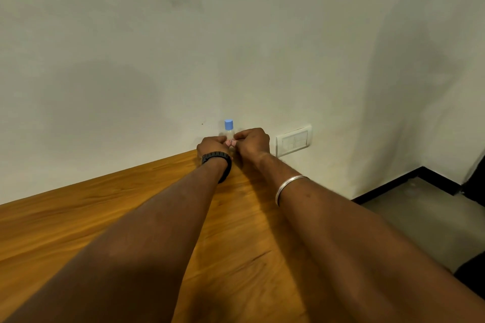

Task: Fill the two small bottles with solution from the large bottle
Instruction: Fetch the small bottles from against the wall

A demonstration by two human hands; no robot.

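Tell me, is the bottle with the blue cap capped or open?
Capped: the blue cap sits on the bottle, which stands upright behind both hands.

I have one view only, from the head-worn camera, so no second view overlaps it. It looks forward and slightly down along both outstretched forearms, which enter from the bottom edge and converge near frame centre. The wide-angle lens bows the wooden table (78, 217) edge, which runs diagonally from left centre toward centre. The wall (236, 34) fills the upper two thirds. The floor (420, 217) shows at lower right. The forearms sit near the lens; the wall is farther.
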